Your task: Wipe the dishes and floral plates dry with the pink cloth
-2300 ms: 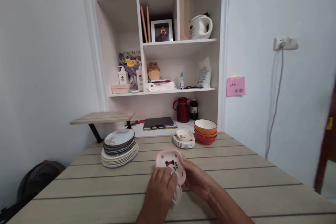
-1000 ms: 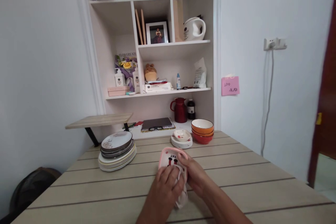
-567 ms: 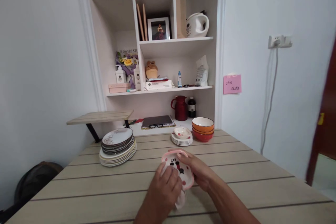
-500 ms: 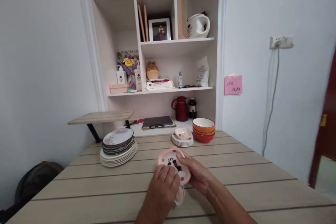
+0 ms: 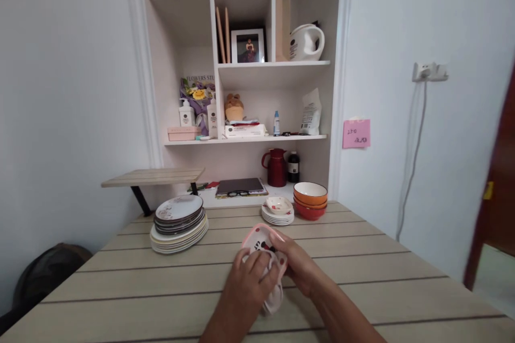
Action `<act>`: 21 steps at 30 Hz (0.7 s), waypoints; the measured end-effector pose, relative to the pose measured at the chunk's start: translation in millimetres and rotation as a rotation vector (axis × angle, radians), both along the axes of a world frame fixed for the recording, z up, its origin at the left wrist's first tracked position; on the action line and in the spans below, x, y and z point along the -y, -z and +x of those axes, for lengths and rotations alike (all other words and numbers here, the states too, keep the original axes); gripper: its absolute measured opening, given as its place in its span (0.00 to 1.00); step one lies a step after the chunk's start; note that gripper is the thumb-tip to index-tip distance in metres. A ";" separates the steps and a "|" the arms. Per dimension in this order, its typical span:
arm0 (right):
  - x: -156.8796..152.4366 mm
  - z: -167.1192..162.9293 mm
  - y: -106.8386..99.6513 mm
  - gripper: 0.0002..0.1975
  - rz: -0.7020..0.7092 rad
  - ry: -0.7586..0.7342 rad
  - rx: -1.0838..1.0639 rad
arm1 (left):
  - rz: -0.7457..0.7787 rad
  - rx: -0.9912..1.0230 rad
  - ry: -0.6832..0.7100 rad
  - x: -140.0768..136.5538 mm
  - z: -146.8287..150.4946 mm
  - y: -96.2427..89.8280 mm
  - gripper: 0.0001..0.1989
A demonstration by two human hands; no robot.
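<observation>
Dial centred on the dish, 12 toward the shelves. Dish (image 5: 258, 233): white inside, pink rim, red spots, dark lettering and a red-and-black print partly covered; held over the near middle of the slatted table (image 5: 362, 268), open face up — cannot tell from here whether its underside touches the wood. Right hand (image 5: 295, 260) at 3 to 4 o'clock, grasping the dish by that edge, thumb laid over the rim onto the inner face; its other fingers are mostly hidden behind. Left hand (image 5: 250, 278) at about 7, fingers bent around a pale cloth (image 5: 273, 300) and set into the dish; the loose end of the cloth hangs below the rim toward 6. Plates (image 5: 179, 208) stacked at 10, well apart from both hands: dark-edged ones above, pale wider ones beneath. Between 12 and 1, a low pile of saucers (image 5: 277, 220) carries a small bowl (image 5: 279, 204). Just beside it, at 1, stand nested bowls (image 5: 310, 201) — orange over red. Farther back, at 12, a red jug (image 5: 277, 168) next to a dark bottle (image 5: 293, 167); at 11, glasses (image 5: 238, 193) by the front edge of a dark folder (image 5: 243, 185).
</observation>
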State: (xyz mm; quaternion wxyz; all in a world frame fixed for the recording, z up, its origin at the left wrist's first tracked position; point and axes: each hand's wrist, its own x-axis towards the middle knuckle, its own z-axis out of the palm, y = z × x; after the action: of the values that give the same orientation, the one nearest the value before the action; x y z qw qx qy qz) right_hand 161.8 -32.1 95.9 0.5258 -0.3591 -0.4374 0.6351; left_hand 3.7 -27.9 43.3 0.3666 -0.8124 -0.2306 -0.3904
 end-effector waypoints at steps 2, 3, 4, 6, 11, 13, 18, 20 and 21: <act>0.0 12.6 -3.2 0.24 0.024 -0.056 0.132 | 0.003 -0.025 0.027 0.4 0.5 -1.3 0.10; -0.1 17.6 -4.1 0.24 0.030 -0.081 0.185 | 0.002 -0.025 0.038 1.0 0.8 -2.1 0.07; -0.1 21.6 -4.7 0.24 0.026 -0.097 0.231 | -0.001 -0.022 0.047 1.6 1.0 -2.8 0.06; 0.3 25.4 -5.4 0.24 -0.002 -0.103 0.286 | -0.006 -0.012 0.050 2.7 1.3 -3.0 0.04; 4.0 12.4 -4.8 0.24 -0.014 -0.141 0.036 | 0.001 0.064 0.010 0.0 -0.5 3.6 0.06; 4.3 2.8 -1.8 0.25 -0.004 -0.216 -0.111 | 0.001 0.112 -0.034 -2.2 -1.8 6.4 0.07; 0.7 -14.4 9.7 0.20 -0.063 -0.157 -0.265 | 0.021 0.112 -0.082 -1.1 -2.3 6.2 0.10; -0.2 -19.2 13.2 0.17 -0.104 -0.099 -0.267 | 0.057 0.085 -0.042 1.1 -1.0 4.3 0.11; -0.3 -21.6 14.6 0.17 -0.121 -0.071 -0.277 | 0.071 0.077 -0.023 2.0 -0.3 3.5 0.11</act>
State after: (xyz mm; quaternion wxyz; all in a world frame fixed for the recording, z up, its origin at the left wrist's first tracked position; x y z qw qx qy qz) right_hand 140.2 -31.8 81.3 0.5357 -0.2834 -0.3338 0.7220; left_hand 3.4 -29.8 39.8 0.3906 -0.7806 -0.2399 -0.4249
